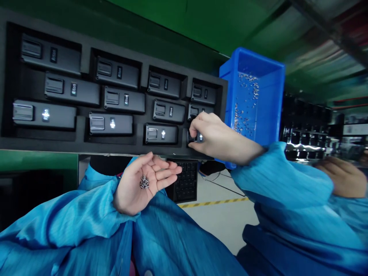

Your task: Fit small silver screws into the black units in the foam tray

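Observation:
My left hand (153,177) is palm up and slightly cupped, holding a small heap of metal screws (144,182) below the tray's near edge. My right hand (217,138) reaches over the right end of the black foam tray (138,134). Its thumb and index finger are bent into a pinch at a black Riton-labelled case (200,137) in the near row. Whatever lies between those fingertips is too small or hidden to name, and the hand covers most of that case. Behind it, another black case (194,111) is partly covered.
Several more black cases (165,111) sit in the tray's recesses. A blue bin (268,115) with scattered small metal pieces stands at the right. Farther right is another person's hand (342,176), blurred. A black gridded tray (186,184) lies below, near yellow-black floor tape (212,203).

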A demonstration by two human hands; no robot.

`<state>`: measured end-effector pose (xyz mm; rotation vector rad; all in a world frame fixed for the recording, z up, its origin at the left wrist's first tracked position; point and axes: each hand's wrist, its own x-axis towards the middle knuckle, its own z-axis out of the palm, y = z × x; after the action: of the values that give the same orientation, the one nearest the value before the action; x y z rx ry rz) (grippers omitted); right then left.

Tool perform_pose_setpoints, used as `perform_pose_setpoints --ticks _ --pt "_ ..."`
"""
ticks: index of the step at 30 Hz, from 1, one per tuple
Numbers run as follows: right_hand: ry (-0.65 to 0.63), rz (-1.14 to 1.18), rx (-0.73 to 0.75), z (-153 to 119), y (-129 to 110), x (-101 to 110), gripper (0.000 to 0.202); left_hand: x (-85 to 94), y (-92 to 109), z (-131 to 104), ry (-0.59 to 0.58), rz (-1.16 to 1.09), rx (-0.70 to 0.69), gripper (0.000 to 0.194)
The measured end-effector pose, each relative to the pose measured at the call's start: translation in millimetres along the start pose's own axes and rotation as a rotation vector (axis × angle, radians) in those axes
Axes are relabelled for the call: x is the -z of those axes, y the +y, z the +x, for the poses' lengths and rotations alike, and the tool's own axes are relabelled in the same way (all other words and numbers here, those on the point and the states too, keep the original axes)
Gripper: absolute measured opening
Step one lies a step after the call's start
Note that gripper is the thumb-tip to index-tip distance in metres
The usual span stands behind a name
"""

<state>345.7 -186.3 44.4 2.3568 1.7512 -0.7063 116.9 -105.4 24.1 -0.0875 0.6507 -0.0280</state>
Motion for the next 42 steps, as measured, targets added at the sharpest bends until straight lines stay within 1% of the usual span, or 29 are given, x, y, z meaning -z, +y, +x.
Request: perform_pose_setpoints --ticks 5,8,10,12,14,16,20,23,26,29,38,42 --pt "-0.01 -0.064 -0.079 3.2 -4.7 0.1 0.026 3.5 -1.5 1.4 -0.02 0.004 -0.004 0.053" --pt "0.042 0.018 -0.066 -3.2 2.5 0.6 0.026 5.5 0.6 0.3 -0.062 -0.008 -0.016 0.053" --pt "0.129 0.114 -0.021 -12.8 6.6 3.8 0.022 5.5 3.1 -0.6 -0.109 -0.021 -0.025 0.054" --pt "0.271 0.19 0.021 -25.0 3.4 8.9 0.015 4.4 5.5 -1.3 -0.153 -0.036 -0.023 0.056" --pt "0.398 0.243 0.053 -36.8 -10.4 13.6 0.007 2.3 6.8 -1.5 -0.185 -0.049 -0.018 0.059" --pt "0.444 0.291 0.104 -45.7 -33.2 15.6 0.005 0.0 6.7 -1.4 -0.205 -0.055 -0.01 0.063" --pt "0.411 0.353 0.242 -51.4 -81.9 10.1 0.007 -3.5 4.7 -1.9 -0.216 -0.04 -0.005 0.071" --pt "0.388 0.36 0.293 -48.1 -102.5 1.3 0.011 -5.3 4.4 -4.0 -0.182 -0.028 -0.004 0.072" --pt "0.376 0.324 0.315 -44.3 -109.0 -6.8 0.013 -6.8 5.5 -6.9 -0.155 -0.022 0.005 0.073" --pt "0.381 0.285 0.319 -42.9 -110.6 -11.6 0.012 -7.4 6.3 -9.0 -0.167 -0.028 0.009 0.073" --pt "0.416 0.222 0.294 -38.3 -118.0 -16.1 0.015 -3.1 5.9 -9.9 -0.237 -0.109 0.005 0.069" --pt "0.424 0.226 0.273 -38.1 -120.7 -18.4 0.017 -4.8 7.3 -10.2 -0.218 -0.144 0.031 0.069"
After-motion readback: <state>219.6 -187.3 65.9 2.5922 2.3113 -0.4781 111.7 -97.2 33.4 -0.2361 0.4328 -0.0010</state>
